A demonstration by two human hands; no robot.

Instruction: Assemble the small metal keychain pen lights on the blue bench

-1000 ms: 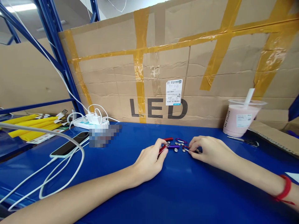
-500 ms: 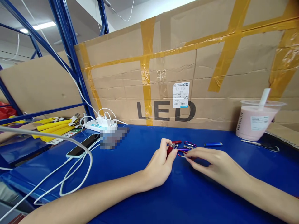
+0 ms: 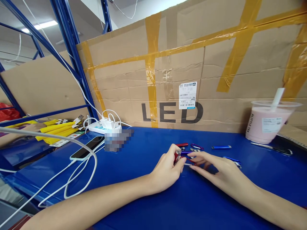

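On the blue counter (image 3: 134, 191), about midway along and nearer its back edge than its front, the left hand (image 3: 168, 171) has its fingers (image 3: 174, 152) curled shut on a small red piece (image 3: 177, 157), thumb below and forefinger over the top, so only the end of the piece shows. The right hand (image 3: 217, 171) lies flat and low just beside it, its fingers stretched out leftward with the tips touching or nearly touching the red piece. A thin bit seems to sit under the thumb tip, but I cannot tell whether it is gripped. Just behind the fingertips lie a purple tube (image 3: 184, 153), a few button cells (image 3: 183, 148), a red tube (image 3: 182, 144) and a purple clip (image 3: 197, 147). A blue tube (image 3: 221, 147) lies further right, and a blue clip (image 3: 231, 159) is near the right hand's knuckles. A pink drink (image 3: 270, 124) stands at the back right corner. A phone (image 3: 87, 147) and a power strip (image 3: 104, 128) lie toward the left back, against the cardboard (image 3: 192, 64).
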